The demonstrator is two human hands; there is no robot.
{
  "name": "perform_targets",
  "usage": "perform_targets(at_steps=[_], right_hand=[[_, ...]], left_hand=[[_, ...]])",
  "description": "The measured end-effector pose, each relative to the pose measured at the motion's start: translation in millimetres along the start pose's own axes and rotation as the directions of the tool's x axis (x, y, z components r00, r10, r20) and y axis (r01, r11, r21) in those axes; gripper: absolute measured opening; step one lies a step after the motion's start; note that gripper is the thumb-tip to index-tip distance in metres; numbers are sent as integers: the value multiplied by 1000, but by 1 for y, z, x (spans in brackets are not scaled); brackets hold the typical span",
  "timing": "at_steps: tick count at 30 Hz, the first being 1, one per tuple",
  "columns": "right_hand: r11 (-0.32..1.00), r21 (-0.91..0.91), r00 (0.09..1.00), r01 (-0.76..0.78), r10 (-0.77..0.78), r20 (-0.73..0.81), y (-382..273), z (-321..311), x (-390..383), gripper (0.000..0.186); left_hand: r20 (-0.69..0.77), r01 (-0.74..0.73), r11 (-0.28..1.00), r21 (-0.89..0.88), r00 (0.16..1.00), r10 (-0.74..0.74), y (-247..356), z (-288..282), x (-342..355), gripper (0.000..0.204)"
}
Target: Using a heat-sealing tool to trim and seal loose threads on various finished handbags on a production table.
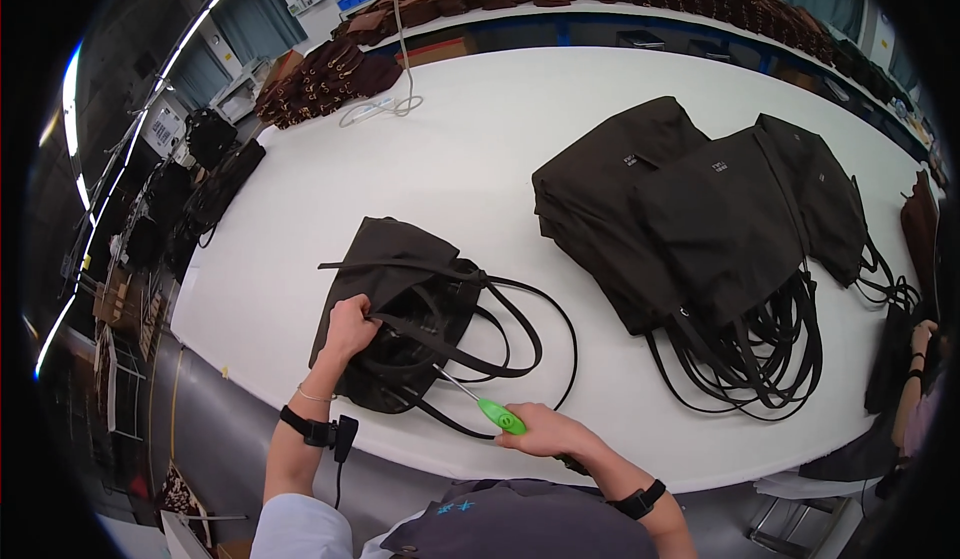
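A dark bag with long straps lies on the white table in front of me. My left hand is closed on the fabric at its opening. Long dark straps loop out from the bag to the right. My right hand grips a green-handled tool with a thin metal shaft. The shaft points up and left toward the straps at the bag's lower edge. Its tip lies against the dark material, and I cannot tell whether it touches.
Several more dark bags lie piled to the right, their straps trailing toward me. A heap of brown pieces sits at the far left edge of the white table, near a white cable. At the right edge a co-worker's arm shows.
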State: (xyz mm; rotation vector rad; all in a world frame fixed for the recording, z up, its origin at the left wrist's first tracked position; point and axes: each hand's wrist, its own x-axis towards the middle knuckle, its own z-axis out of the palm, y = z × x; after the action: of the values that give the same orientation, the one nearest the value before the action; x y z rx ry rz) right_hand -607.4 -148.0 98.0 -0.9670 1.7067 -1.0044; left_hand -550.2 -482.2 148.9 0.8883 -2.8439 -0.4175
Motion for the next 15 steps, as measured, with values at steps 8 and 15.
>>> perform_targets(at_steps=[8, 15], right_hand=[[988, 71, 981, -140, 129, 142, 18, -7, -9, 40], [983, 184, 999, -18, 13, 29, 35, 0, -32, 32]], left_hand=[[-30, -60, 992, -114, 998, 57, -25, -11, 9, 21], [-192, -1, 932, -362, 978, -74, -98, -44, 49, 18]])
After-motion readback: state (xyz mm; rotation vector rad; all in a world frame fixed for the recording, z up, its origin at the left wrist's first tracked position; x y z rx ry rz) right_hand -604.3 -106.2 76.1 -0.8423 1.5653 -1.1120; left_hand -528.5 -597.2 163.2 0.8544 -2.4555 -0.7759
